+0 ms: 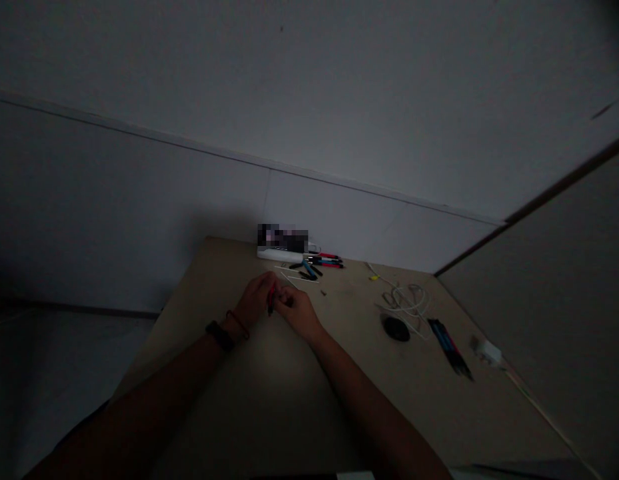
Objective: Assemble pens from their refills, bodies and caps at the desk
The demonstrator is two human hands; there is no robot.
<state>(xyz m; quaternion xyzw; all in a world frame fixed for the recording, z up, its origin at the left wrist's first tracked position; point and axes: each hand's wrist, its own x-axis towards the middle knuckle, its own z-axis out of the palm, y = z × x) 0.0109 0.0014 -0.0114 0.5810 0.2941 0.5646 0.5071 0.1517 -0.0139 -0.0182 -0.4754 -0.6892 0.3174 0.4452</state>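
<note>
Over the table, my left hand (256, 299) is closed round a short red and black pen (271, 300), whose dark end points down. My right hand (300, 312) meets it from the right, its thumb and fingers pinched together against the pen's side. What the right fingertips hold is too dark and small to make out. Just beyond the hands lie loose blue and black pen parts (309, 269) and thin white refills (303, 279). A tiny dark piece (323, 293) rests to their right.
At the back edge stands a white holder (279, 255) with blurred-out contents, beside several red, blue and black pens (327, 261). To the right are a coiled white cable (406, 300), a black mouse (396, 328), a row of pens (450, 349) and a white plug (488, 352). A wall rises behind.
</note>
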